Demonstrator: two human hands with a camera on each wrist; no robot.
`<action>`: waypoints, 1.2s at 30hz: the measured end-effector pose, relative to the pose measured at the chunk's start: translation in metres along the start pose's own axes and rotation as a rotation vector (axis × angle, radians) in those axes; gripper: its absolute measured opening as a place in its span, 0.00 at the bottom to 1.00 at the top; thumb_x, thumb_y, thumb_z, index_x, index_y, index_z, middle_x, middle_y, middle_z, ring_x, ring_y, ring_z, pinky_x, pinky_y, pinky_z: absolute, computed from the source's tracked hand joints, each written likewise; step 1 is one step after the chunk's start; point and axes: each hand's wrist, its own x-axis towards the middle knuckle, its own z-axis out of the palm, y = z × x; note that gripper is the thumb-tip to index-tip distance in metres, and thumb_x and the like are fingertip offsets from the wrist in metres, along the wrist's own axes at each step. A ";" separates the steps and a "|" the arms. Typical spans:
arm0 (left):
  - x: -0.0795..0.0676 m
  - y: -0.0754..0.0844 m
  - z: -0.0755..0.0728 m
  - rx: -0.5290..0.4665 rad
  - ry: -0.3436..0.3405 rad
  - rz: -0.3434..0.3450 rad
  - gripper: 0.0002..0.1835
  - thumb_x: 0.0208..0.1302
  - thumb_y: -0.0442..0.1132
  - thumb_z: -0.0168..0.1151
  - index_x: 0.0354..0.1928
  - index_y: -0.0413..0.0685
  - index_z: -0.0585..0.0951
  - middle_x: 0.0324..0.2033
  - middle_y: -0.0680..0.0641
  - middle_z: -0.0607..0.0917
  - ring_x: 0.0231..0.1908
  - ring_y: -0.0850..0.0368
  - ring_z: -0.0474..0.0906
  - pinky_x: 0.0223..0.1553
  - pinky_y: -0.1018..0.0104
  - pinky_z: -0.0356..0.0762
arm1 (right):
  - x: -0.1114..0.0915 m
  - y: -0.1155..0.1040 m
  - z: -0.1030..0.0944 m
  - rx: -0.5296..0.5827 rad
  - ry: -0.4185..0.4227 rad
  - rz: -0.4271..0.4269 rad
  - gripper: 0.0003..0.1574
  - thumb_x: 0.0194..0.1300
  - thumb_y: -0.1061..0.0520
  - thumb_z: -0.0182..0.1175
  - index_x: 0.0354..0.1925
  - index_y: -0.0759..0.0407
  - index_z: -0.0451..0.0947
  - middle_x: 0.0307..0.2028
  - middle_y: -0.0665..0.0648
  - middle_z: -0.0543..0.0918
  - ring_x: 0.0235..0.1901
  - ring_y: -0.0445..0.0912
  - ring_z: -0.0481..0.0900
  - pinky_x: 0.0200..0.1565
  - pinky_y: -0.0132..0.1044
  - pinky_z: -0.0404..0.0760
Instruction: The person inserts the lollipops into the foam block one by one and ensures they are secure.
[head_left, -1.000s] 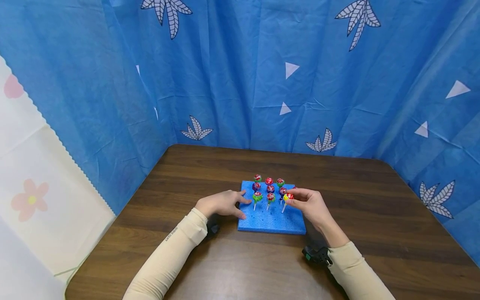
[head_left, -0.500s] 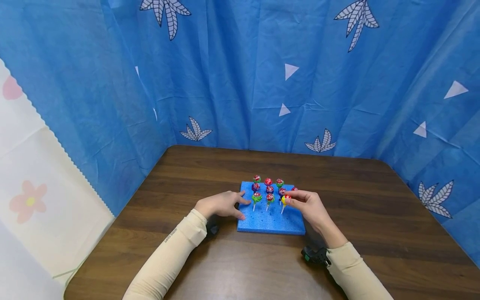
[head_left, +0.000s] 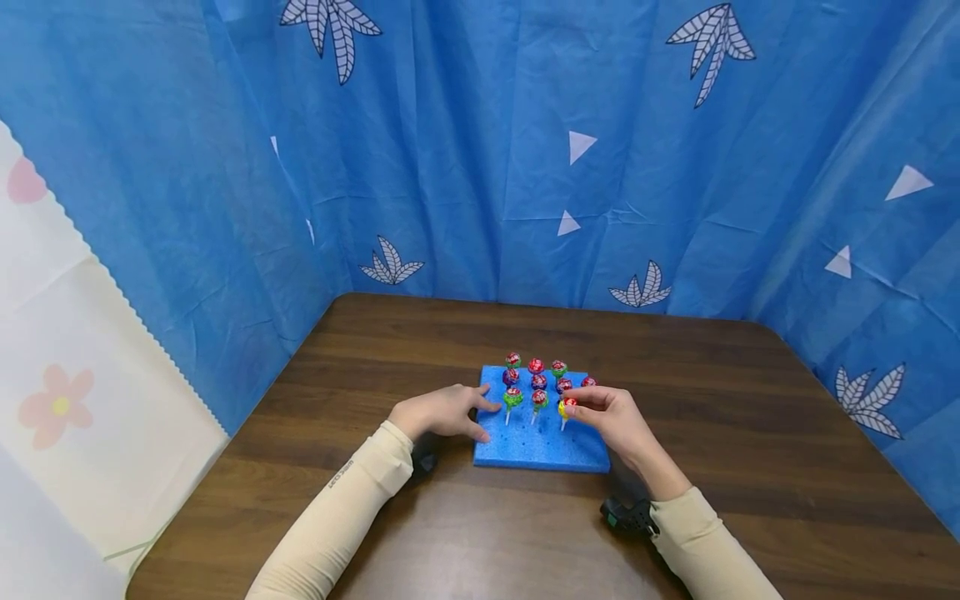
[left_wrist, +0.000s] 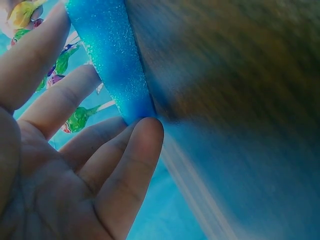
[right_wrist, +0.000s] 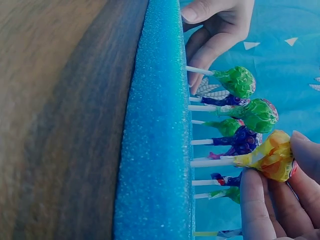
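Note:
A blue foam board (head_left: 540, 454) lies on the table, with several wrapped lollipops upright in rows on it. My right hand (head_left: 618, 421) pinches the wrapped head of a yellow lollipop (right_wrist: 272, 155) between thumb and fingers. Its white stick meets the board's top face at the right end of the nearest row. To its left in that row stand two green-wrapped lollipops (head_left: 512, 398). My left hand (head_left: 442, 411) rests at the board's left edge with fingers spread. In the left wrist view its fingers (left_wrist: 145, 150) lie against the foam's side.
The brown wooden table (head_left: 420, 333) extends around the board on all sides. Small holes dot the foam in front of the nearest row. A blue curtain (head_left: 465, 167) hangs behind the table, and a white flowered cloth (head_left: 90, 350) hangs at the left.
My right hand has moved slightly down and left. The yellow lollipop now stands straighter and lower, with less stick showing. The left hand stays at the board's edge.

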 end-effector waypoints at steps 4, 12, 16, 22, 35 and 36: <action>-0.001 -0.001 0.001 0.002 -0.005 -0.008 0.32 0.65 0.53 0.67 0.70 0.58 0.74 0.77 0.42 0.58 0.76 0.41 0.58 0.73 0.48 0.63 | 0.000 0.001 0.001 0.006 -0.008 0.010 0.17 0.68 0.59 0.65 0.54 0.64 0.83 0.46 0.60 0.88 0.44 0.46 0.86 0.49 0.36 0.86; -0.001 -0.002 0.001 -0.003 0.004 0.001 0.32 0.64 0.52 0.68 0.69 0.57 0.74 0.77 0.42 0.59 0.76 0.42 0.58 0.73 0.49 0.63 | 0.001 0.002 0.002 0.002 -0.020 0.001 0.18 0.68 0.57 0.65 0.54 0.65 0.83 0.47 0.61 0.88 0.44 0.45 0.86 0.49 0.37 0.86; -0.002 -0.002 0.001 -0.010 0.003 0.003 0.32 0.64 0.52 0.68 0.69 0.57 0.74 0.77 0.41 0.59 0.76 0.41 0.58 0.73 0.49 0.63 | 0.000 0.002 0.002 0.004 -0.026 0.010 0.19 0.68 0.58 0.65 0.54 0.65 0.82 0.46 0.61 0.88 0.43 0.44 0.86 0.48 0.34 0.85; -0.003 -0.002 0.002 -0.017 0.002 0.004 0.32 0.64 0.52 0.68 0.69 0.56 0.75 0.77 0.41 0.58 0.76 0.41 0.58 0.73 0.49 0.63 | -0.002 0.001 0.001 -0.005 -0.023 -0.006 0.19 0.68 0.59 0.65 0.55 0.66 0.82 0.47 0.63 0.88 0.45 0.47 0.86 0.47 0.31 0.85; 0.001 0.000 0.002 -0.002 -0.006 0.003 0.31 0.64 0.52 0.68 0.69 0.57 0.75 0.77 0.41 0.59 0.76 0.42 0.57 0.74 0.49 0.61 | -0.010 -0.007 -0.015 -0.199 0.076 -0.073 0.20 0.68 0.54 0.66 0.53 0.64 0.83 0.51 0.65 0.86 0.49 0.56 0.84 0.47 0.37 0.87; 0.001 -0.001 0.002 -0.002 -0.006 0.006 0.31 0.64 0.52 0.68 0.69 0.57 0.75 0.77 0.41 0.59 0.76 0.42 0.57 0.74 0.49 0.61 | -0.010 -0.007 -0.018 -0.188 0.082 -0.076 0.20 0.69 0.54 0.65 0.53 0.65 0.83 0.51 0.66 0.86 0.49 0.57 0.84 0.47 0.38 0.87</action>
